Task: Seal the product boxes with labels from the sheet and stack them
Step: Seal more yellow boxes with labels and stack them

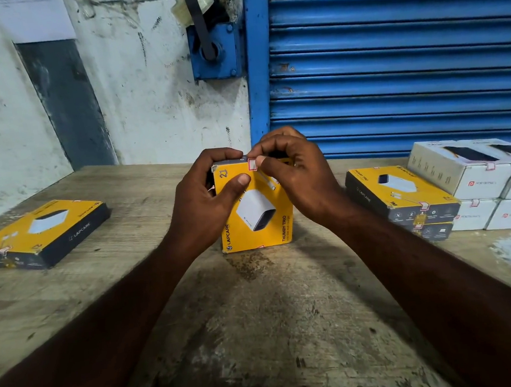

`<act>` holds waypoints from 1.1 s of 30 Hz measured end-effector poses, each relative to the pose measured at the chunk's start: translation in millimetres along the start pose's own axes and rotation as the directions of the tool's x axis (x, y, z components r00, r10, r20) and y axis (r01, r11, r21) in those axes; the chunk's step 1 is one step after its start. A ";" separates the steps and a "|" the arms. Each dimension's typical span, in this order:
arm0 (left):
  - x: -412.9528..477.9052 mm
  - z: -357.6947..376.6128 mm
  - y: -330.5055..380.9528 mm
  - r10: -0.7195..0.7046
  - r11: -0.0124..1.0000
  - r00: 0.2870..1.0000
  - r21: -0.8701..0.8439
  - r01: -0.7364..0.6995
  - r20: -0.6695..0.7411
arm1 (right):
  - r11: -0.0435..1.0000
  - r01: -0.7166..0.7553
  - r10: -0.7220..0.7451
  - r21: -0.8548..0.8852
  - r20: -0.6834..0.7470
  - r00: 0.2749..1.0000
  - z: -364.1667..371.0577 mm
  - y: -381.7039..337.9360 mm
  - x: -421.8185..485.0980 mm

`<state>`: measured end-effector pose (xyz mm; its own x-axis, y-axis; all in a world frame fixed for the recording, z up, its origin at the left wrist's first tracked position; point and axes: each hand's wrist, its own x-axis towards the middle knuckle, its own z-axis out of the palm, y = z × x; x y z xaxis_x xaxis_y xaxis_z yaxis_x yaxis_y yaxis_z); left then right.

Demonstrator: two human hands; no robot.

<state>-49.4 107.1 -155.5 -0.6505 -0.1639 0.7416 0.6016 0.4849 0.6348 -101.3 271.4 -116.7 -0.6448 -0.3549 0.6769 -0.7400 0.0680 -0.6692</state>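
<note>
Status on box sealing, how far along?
Done: white boxes and two yellow boxes stacked at the right, labels showing on their flaps. In hand: left hand grips the upright yellow box, right hand pinches a label over its top edge. Left: stacking it, plus the lone yellow box at far left, already labelled.

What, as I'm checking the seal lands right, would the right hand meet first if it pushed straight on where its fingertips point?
The right hand points left and down at the small label on the top edge of the upright yellow box. It would probably meet that first, then the left hand.
</note>
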 end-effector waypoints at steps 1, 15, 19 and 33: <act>-0.1 0.2 0.2 0.000 1.000 1.000 0.003 0.000 0.000 | 1.000 0.000 0.000 -0.001 0.000 1.000 0.0 -0.2 -0.1; 0.7 1.0 -2.7 0.006 0.999 1.000 0.035 -0.006 -0.007 | 0.999 0.040 -0.040 -0.021 -0.014 0.999 -0.2 3.2 -0.6; 0.6 1.0 -2.7 0.002 1.000 1.000 0.027 -0.002 -0.006 | 0.999 0.034 -0.034 -0.028 -0.009 0.999 0.0 3.3 -0.8; 0.5 1.1 -2.3 -0.005 1.000 1.000 0.015 0.005 -0.007 | 0.998 0.038 -0.038 -0.044 -0.007 0.999 -0.7 2.8 -1.1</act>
<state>-51.6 106.8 -156.9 -0.6501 -0.1725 0.7401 0.5911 0.4972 0.6351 -102.8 272.6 -119.1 -0.6174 -0.3504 0.7043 -0.7716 0.0951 -0.6290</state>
